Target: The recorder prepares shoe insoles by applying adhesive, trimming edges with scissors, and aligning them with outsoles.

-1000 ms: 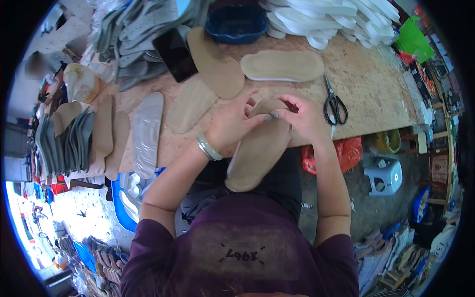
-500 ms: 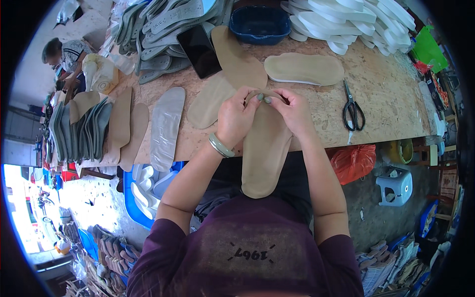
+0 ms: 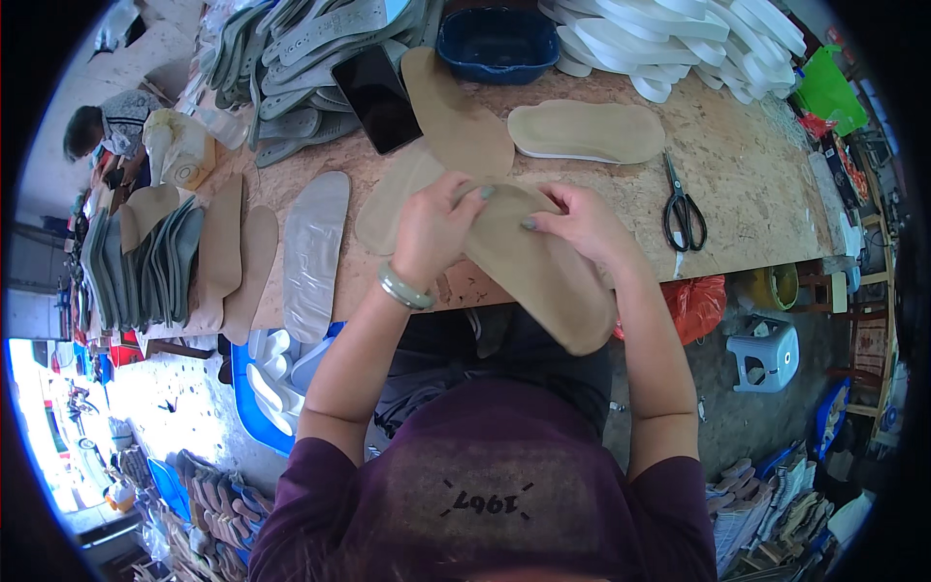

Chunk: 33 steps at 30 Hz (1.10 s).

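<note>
A tan insole [image 3: 543,272] is held between my two hands at the table's front edge, tilted with its lower end toward the right. My left hand [image 3: 436,225] pinches its far left edge, thumb on top. On the far right edge, my right hand [image 3: 582,225] grips it with the thumb over the surface; the fingers beneath are partly hidden. Just beyond my hands lie a tan cover sheet [image 3: 456,116] and a paler insole piece [image 3: 388,199]. Another tan insole with a white underside [image 3: 587,133] rests farther right.
Black scissors [image 3: 685,215] lie to the right. Grey insoles [image 3: 320,58], a dark phone [image 3: 378,100], a blue basin [image 3: 497,48] and white insoles [image 3: 650,39] stand at the back. At left are a shiny grey insole [image 3: 316,254] and a grey row [image 3: 145,262]. Another person [image 3: 121,126] works at far left.
The insole has turned, its near end swinging from the middle to the right. My hands have moved apart along its far end, the right one shifting right.
</note>
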Tool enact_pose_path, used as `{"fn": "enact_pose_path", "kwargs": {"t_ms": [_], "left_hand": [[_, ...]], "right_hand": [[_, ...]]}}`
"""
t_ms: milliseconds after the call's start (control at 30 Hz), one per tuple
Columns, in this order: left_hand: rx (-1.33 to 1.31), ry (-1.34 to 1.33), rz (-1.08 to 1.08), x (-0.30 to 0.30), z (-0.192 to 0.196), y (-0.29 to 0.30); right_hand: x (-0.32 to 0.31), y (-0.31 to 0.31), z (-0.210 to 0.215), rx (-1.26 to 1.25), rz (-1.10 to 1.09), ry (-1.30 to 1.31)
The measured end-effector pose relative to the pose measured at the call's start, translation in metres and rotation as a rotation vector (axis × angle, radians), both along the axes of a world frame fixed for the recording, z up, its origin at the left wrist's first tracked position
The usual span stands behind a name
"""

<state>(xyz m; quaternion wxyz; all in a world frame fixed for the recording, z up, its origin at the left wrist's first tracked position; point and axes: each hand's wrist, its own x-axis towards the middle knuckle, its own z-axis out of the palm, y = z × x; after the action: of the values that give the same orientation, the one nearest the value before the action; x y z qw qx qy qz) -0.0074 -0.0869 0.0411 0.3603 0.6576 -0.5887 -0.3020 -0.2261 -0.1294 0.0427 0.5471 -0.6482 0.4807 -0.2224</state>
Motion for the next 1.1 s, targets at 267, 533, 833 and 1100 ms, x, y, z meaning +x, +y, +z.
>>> {"fn": "enact_pose_path", "kwargs": {"t_ms": [267, 533, 833, 1100], "left_hand": [[-0.054, -0.161, -0.286, 0.001, -0.002, 0.002], [-0.019, -0.253, -0.203, -0.008, -0.022, 0.021], [-0.394, -0.516, -0.467, -0.058, -0.025, 0.068], [-0.341, -0.488, -0.46, -0.056, -0.03, 0.072]], "right_hand": [[0.002, -0.01, 0.002, -0.094, 0.315, 0.312], [-0.029, 0.002, -0.015, -0.263, 0.086, 0.312], [-0.028, 0.008, -0.025, -0.598, 0.126, 0.33], [-0.021, 0.003, -0.018, -0.375, 0.1, 0.445]]}}
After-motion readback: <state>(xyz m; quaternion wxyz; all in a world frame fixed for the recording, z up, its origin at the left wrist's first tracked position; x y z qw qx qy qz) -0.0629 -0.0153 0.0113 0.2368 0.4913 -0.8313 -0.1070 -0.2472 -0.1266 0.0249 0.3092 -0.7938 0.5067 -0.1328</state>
